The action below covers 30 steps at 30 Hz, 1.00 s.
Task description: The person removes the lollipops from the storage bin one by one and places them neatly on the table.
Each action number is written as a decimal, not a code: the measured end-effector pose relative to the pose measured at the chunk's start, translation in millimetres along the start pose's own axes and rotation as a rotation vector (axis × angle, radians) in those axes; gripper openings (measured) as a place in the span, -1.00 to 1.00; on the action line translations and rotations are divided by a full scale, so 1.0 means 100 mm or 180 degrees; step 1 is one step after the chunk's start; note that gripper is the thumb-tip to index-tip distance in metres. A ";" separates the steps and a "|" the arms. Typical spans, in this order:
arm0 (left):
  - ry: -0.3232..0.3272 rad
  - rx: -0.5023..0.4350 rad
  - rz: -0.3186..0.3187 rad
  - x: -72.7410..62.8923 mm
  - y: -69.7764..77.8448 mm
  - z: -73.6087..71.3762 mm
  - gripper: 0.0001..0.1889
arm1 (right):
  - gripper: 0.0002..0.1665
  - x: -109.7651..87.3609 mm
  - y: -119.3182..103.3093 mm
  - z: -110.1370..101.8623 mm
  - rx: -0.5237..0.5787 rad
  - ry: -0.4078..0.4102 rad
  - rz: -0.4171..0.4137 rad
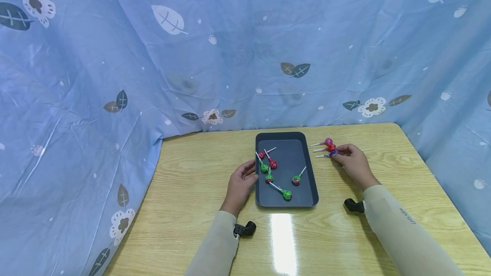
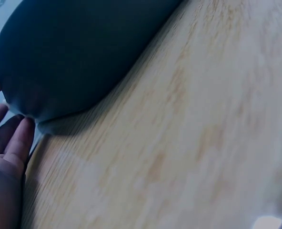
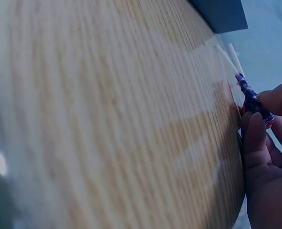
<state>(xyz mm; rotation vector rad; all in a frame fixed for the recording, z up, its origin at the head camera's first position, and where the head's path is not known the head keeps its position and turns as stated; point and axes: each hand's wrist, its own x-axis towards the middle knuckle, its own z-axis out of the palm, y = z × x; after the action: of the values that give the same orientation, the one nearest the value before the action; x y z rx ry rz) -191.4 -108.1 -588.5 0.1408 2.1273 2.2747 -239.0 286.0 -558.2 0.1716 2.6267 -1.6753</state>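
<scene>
My right hand (image 1: 354, 165) pinches a purple-blue wrapped lollipop (image 3: 250, 98) between thumb and finger. Its white stick points left in the head view. Just beyond it lie a red lollipop (image 1: 330, 148) and a pink-purple lollipop (image 1: 328, 141), sticks also to the left. My left hand (image 1: 240, 185) is at the left side of a dark grey tray (image 1: 285, 202), its extended fingertips against the outer wall in the left wrist view. Inside the tray are several green lollipops, such as one green lollipop (image 1: 287, 195), and two red ones, including a red lollipop (image 1: 272, 164).
The wooden table (image 1: 192, 182) carries the tray near its middle. A blue patterned curtain (image 1: 238, 54) hangs behind the table and along both sides. Black wrist cameras are strapped to the left sleeve (image 1: 216, 242) and the right sleeve (image 1: 399, 220).
</scene>
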 end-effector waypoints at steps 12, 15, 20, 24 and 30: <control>-0.0024 -0.0021 0.0011 0.01 0.00 0.00 -0.46 | -0.49 0.00 -0.01 0.00 -0.0021 0.0063 0.0108; -0.0017 0.0002 -0.0003 0.01 0.01 0.00 -0.46 | -0.51 0.01 0.00 0.00 -0.0077 0.0095 0.0113; -0.0018 0.0008 -0.0009 0.00 0.01 0.00 -0.46 | -0.51 0.00 0.00 0.01 -0.0070 0.0151 0.0108; -0.0020 0.0000 -0.0007 -0.01 0.02 0.00 -0.46 | -0.49 0.00 0.00 0.01 -0.0020 0.0131 0.0094; -0.0021 0.0026 -0.0002 0.00 0.00 0.00 -0.46 | -0.47 -0.01 0.02 0.01 0.0026 0.0100 0.0067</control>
<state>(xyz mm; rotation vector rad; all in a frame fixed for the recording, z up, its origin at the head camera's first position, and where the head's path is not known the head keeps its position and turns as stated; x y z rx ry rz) -191.4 -108.5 -588.3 0.1477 2.1333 2.2621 -237.5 285.4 -560.1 0.2270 2.6309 -1.6911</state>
